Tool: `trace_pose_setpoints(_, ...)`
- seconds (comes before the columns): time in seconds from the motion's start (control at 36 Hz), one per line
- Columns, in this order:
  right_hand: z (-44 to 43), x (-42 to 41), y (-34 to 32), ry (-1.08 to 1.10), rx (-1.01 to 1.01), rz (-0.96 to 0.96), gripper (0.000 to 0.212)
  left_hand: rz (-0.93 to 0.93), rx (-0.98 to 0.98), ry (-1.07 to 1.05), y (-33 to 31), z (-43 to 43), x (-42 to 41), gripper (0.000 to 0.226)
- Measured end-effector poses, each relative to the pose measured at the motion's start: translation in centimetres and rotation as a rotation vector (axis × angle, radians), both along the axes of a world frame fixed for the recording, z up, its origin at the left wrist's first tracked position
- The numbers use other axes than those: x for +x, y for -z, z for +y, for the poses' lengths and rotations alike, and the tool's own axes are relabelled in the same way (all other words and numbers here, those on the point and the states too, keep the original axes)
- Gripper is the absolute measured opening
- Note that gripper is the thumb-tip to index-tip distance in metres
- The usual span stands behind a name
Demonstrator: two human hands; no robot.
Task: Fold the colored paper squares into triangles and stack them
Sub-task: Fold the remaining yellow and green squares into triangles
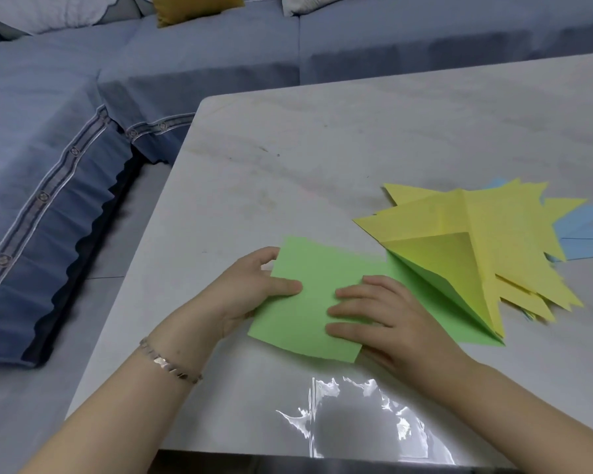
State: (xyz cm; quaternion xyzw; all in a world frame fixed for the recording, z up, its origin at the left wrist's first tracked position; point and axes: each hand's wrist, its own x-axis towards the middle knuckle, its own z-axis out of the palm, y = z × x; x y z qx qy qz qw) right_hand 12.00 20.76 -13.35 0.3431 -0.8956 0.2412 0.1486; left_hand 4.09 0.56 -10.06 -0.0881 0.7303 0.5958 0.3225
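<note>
A pile of yellow triangles (493, 234), with blue paper (582, 234) under it, is already stacked at the right of the surface (322, 148), while beside it a green paper square (308, 302), seemingly not yet folded, is gripped at its left edge by the left hand (250, 289) and pressed flat by the straight-fingered right hand (384, 313)

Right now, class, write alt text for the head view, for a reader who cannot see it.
Two hands work a green paper sheet on a pale table: the left hand grips its left edge, the right hand presses flat on it. To the right lies a fanned pile of folded yellow triangles over blue paper; a blue sofa stands behind.
</note>
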Motion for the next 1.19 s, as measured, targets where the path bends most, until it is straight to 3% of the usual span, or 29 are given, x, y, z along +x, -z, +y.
trace_pose_setpoints(0.11, 0.1, 0.3, -0.3, -0.051, -0.073, -0.157, 0.049, 0.146, -0.074, 0.023, 0.0, 1.3, 0.7, 0.005)
trace_pose_setpoints(0.22, 0.1, 0.6, -0.2, 0.169, -0.378, -0.280, 0.035, 0.259, -0.122, 0.135, 0.0, 2.5, 1.7, 0.011)
trace_pose_setpoints(0.31, 0.0, 0.0, -0.8, 0.382, -0.610, -0.528, 0.008, 0.255, -0.090, 0.226, -0.6, 3.2, 2.6, 0.013)
trace_pose_setpoints(0.42, 0.2, -0.7, -1.4, 0.412, -0.889, -0.730, 0.010, 0.289, -0.085, 0.222, -1.2, 3.9, 3.5, 0.035)
trace_pose_setpoints(0.47, 0.0, -0.7, -1.4, 0.416, -0.924, -0.731, 0.014, 0.367, -0.101, 0.182, -1.1, 4.2, 4.0, 0.042)
trace_pose_setpoints(0.56, -0.4, -0.7, -1.3, 0.458, -0.981, -0.707, 0.016, 0.450, -0.055, 0.095, -0.8, 4.7, 4.5, 0.016)
trace_pose_setpoints(0.75, -0.5, -0.3, -1.4, 0.495, -1.104, -0.714, 0.019, 0.494, -0.043, -0.083, -0.1, 4.8, 4.9, 0.030)
trace_pose_setpoints(0.97, -0.2, -0.1, -1.9, 0.490, -1.002, -0.684, 0.019, 0.554, 0.010, -0.047, -0.4, 4.7, 5.3, 0.039)
trace_pose_setpoints(1.19, -0.2, 0.0, -1.9, 0.495, -1.007, -0.680, 0.025, 0.549, -0.019, -0.059, -0.3, 4.8, 5.2, 0.024)
